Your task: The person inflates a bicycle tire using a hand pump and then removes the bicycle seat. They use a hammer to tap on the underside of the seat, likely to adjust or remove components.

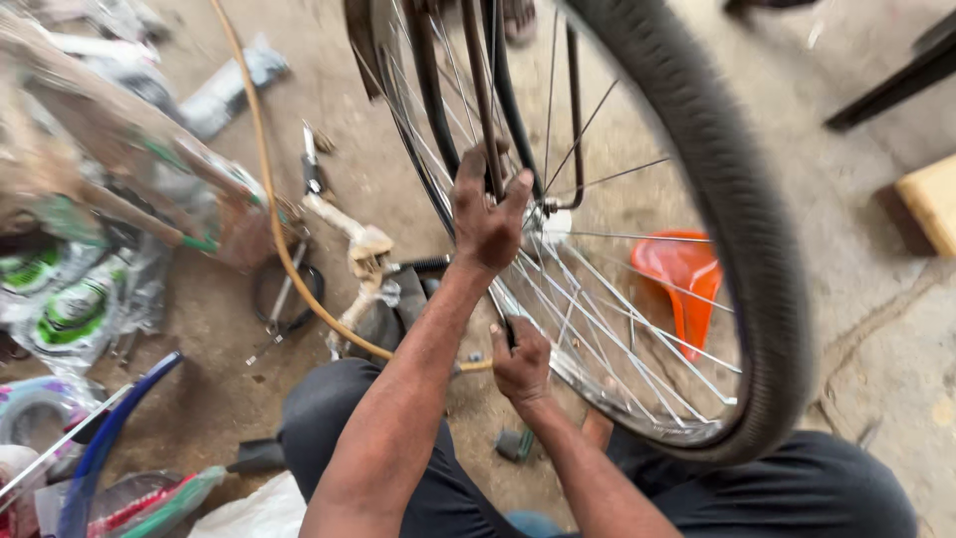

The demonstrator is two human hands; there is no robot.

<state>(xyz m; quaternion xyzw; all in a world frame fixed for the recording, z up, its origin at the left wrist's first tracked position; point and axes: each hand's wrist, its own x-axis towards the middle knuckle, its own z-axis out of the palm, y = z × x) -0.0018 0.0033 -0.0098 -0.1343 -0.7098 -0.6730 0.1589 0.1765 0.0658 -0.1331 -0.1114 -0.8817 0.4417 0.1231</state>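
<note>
A bicycle wheel with a black tyre (pixel 742 229) and silver spokes (pixel 607 329) stands upright in front of me. My left hand (pixel 486 211) is wrapped around a dark frame stay (pixel 476 90) just left of the hub (pixel 546 221). Lower down, my right hand (pixel 520 364) is closed around a thin dark rod (pixel 503 321) next to the shiny rim (pixel 637 408). What that rod is cannot be made out. My knees in dark trousers (pixel 827 488) sit under the wheel.
A yellow hose (pixel 267 189) runs across the dirt floor to near my right hand. An orange plastic piece (pixel 682 279) lies behind the spokes. Tools (pixel 311 164), a black rubber ring (pixel 289 294), bags (pixel 75 309), a blue curved guard (pixel 105 443) and a wooden block (pixel 931 199) lie around.
</note>
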